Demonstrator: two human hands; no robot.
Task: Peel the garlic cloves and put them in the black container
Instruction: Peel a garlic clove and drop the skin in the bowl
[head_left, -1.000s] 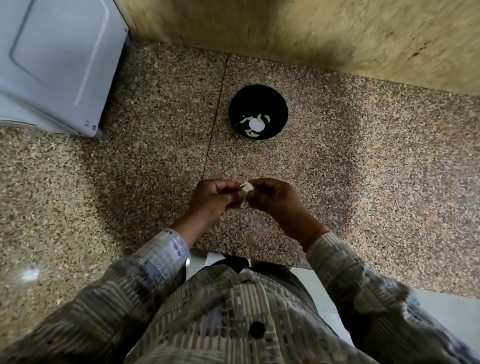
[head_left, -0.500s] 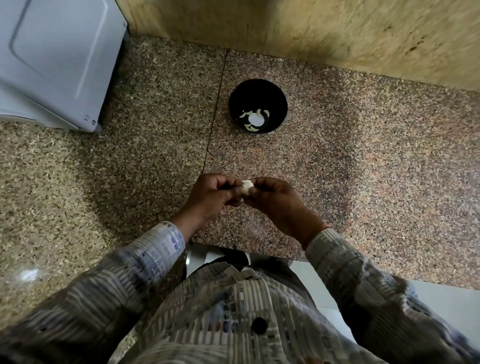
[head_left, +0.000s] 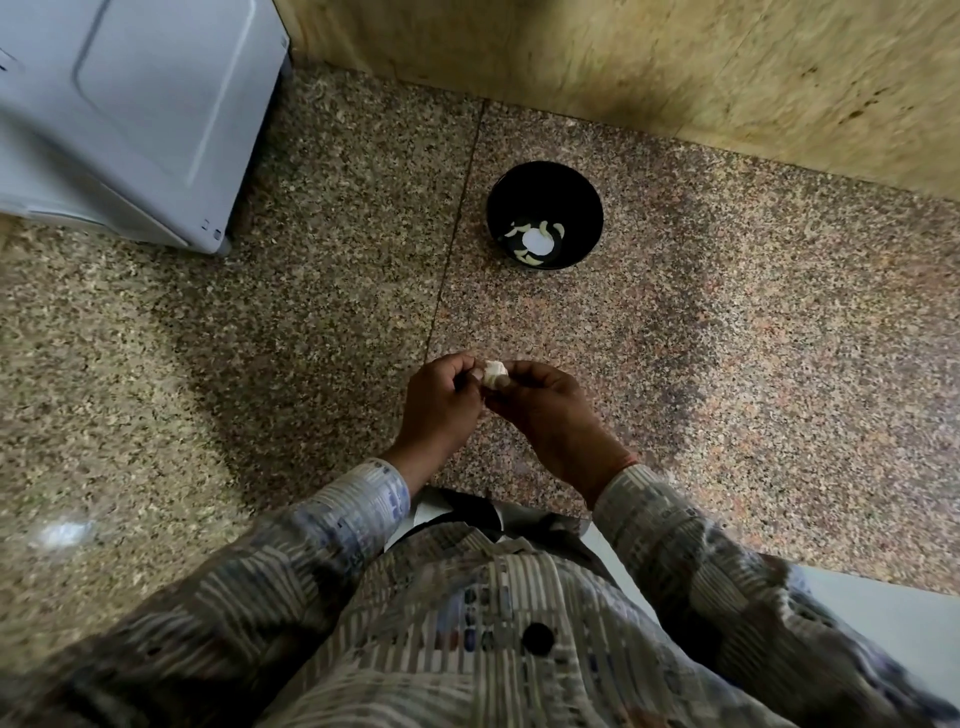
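The garlic clove (head_left: 493, 372) is small and pale, with papery skin; the left hand (head_left: 441, 408) and right hand (head_left: 545, 410) pinch it with curled fingers over the speckled granite counter (head_left: 727, 338), near its front edge. The round black container (head_left: 544, 214) near the back edge holds peeled cloves

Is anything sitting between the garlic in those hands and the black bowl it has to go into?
Nothing visible. The left hand and right hand pinch the garlic clove over the granite counter. Only bare stone lies between it and the open black container, which already holds peeled cloves.
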